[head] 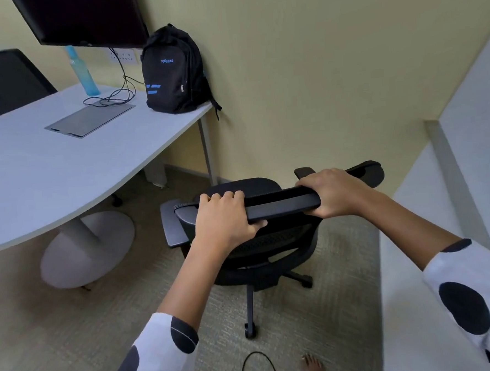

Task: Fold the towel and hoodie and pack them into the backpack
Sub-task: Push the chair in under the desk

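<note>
We see the backpack point(173, 72) standing upright on the far corner of the counter point(36, 175), well beyond and to the left of both hands, its long axis running vertically, its top handle up and its front pocket with the blue stripes facing toward us. It leans against the yellow wall, with a strap hanging over the counter's edge. Our left hand point(225, 215) and right hand point(336, 191) both grip the top bar of the black office chair point(270, 241), fingers curled over it, thumbs underneath. That chair stands between us and the counter's corner. Left of the backpack, farther from the hands, we see a blue bottle point(83, 72), a loop of black cable point(112, 97), a flat grey panel point(90, 120) and a dark monitor point(84, 17) above them. A second chair point(8, 79) stands beyond the counter's left side.
</note>
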A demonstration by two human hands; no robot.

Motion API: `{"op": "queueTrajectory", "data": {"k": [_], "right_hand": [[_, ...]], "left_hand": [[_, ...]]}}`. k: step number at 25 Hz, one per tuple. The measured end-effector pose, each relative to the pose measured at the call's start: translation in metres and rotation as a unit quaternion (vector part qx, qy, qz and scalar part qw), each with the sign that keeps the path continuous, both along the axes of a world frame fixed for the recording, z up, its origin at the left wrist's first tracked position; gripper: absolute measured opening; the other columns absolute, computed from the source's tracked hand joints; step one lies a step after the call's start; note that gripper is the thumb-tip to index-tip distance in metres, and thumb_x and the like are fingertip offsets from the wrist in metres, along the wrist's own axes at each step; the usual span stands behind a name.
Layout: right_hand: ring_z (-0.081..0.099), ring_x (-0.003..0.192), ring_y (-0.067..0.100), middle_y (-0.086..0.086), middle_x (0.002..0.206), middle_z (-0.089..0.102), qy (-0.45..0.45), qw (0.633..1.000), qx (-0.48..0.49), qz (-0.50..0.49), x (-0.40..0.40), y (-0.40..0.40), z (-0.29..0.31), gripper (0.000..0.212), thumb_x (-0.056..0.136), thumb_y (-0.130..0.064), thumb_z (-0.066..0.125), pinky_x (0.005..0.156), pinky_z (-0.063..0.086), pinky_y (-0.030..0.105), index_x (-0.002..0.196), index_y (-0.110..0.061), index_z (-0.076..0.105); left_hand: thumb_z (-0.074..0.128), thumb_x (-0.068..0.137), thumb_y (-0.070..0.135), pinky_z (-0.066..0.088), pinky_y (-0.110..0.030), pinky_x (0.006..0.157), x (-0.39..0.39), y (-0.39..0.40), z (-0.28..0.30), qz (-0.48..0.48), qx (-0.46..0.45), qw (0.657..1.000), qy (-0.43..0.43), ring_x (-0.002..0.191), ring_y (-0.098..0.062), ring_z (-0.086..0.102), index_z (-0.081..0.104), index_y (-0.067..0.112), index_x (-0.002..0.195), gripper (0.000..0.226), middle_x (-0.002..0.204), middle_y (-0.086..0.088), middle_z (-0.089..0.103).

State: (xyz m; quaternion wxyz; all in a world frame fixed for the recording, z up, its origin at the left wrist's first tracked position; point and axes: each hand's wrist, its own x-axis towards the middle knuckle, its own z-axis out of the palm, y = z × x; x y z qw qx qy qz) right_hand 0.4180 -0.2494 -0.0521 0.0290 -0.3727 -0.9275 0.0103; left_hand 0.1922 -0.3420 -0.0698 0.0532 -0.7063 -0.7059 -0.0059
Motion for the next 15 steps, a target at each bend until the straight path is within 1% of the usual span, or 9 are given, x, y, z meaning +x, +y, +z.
{"op": "queueTrajectory", "data": {"k": [6, 11, 15], "right_hand": [[0.06, 0.092, 0.018, -0.01, 0.098, 0.066, -0.005, 0.999, -0.007, 0.03, 0.014, 0.027, 0.0, 0.039, 0.075, -0.044, 0.062, 0.074, 0.037, 0.027, 0.111, -0.027, 0.061], [0.061, 0.088, 0.017, -0.011, 0.09, 0.063, -0.009, 0.998, -0.013, 0.064, 0.029, 0.064, -0.002, 0.046, 0.068, -0.055, 0.047, 0.076, 0.044, 0.031, 0.104, -0.029, 0.06], [0.061, 0.089, 0.015, -0.012, 0.093, 0.062, -0.009, 0.996, -0.021, 0.088, 0.04, 0.096, -0.002, 0.046, 0.069, -0.054, 0.051, 0.078, 0.047, 0.033, 0.108, -0.03, 0.058]], "left_hand": [[0.041, 0.082, 0.072, 0.037, -0.042, 0.089, 0.018, 0.013, -0.002, 0.026, 0.015, 1.0, 0.006, 0.105, -0.028, 0.058, 0.049, 0.019, 0.114, 0.063, 0.114, -0.002, 0.061], [0.043, 0.083, 0.067, 0.036, -0.039, 0.087, 0.036, 0.032, -0.004, 0.055, 0.018, 0.998, 0.006, 0.104, -0.024, 0.057, 0.049, 0.022, 0.119, 0.059, 0.113, 0.002, 0.06], [0.046, 0.081, 0.063, 0.036, -0.036, 0.083, 0.053, 0.053, -0.006, 0.076, 0.039, 0.996, -0.003, 0.096, -0.022, 0.06, 0.053, 0.023, 0.114, 0.052, 0.104, 0.005, 0.062]]}}
